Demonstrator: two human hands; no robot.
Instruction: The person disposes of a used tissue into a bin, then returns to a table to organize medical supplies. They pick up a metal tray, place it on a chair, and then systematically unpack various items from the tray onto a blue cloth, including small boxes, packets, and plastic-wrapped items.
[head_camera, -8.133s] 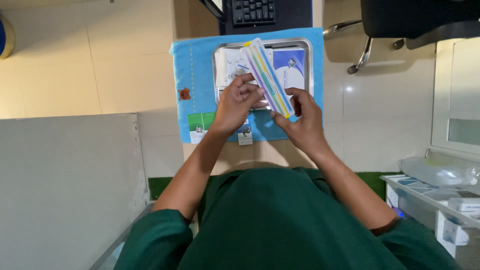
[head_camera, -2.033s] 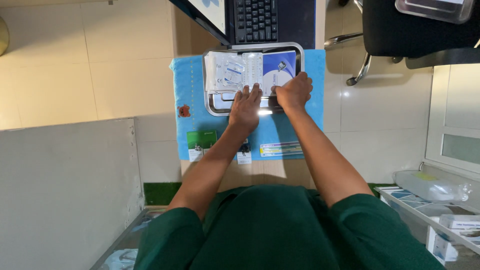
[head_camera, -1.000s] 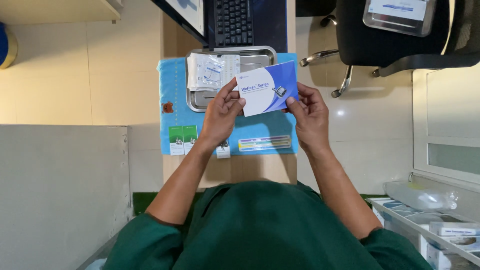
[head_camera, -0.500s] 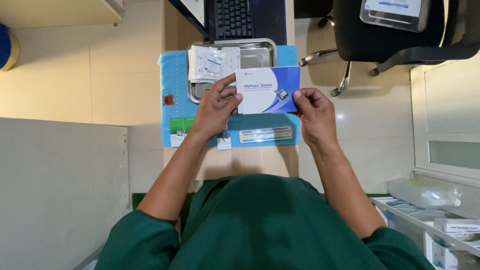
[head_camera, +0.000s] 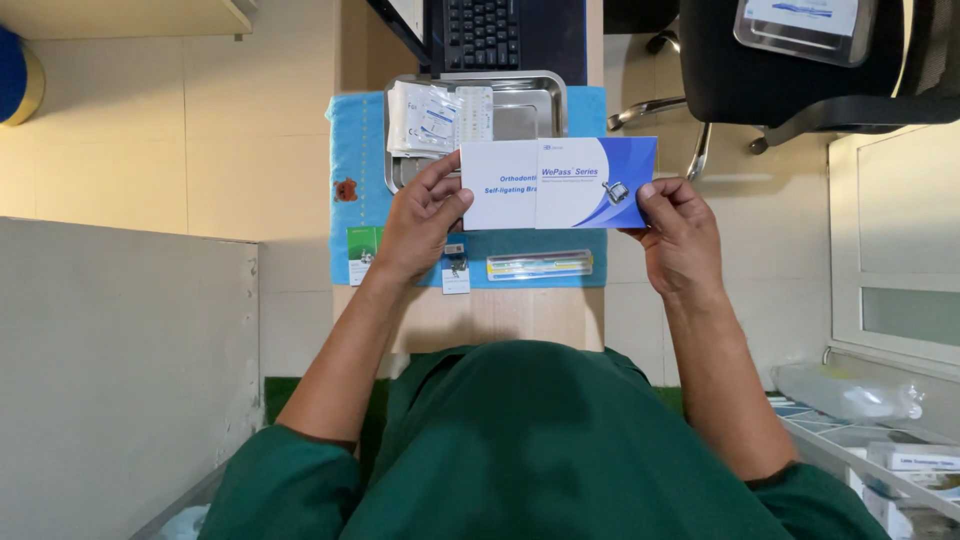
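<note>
While the white-and-blue folded card (head_camera: 558, 183) hangs level above the blue mat (head_camera: 345, 150), the left hand (head_camera: 420, 220) and right hand (head_camera: 678, 235) each pinch one end; behind it sits a steel tray (head_camera: 535, 100) holding sealed packets (head_camera: 430, 118).

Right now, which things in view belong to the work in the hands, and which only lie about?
In hand: left hand and right hand hold the flat white-and-blue card box.

Lying about: metal tray with clear packets, blue cloth, long clear yellow-striped packet, black keyboard.
</note>
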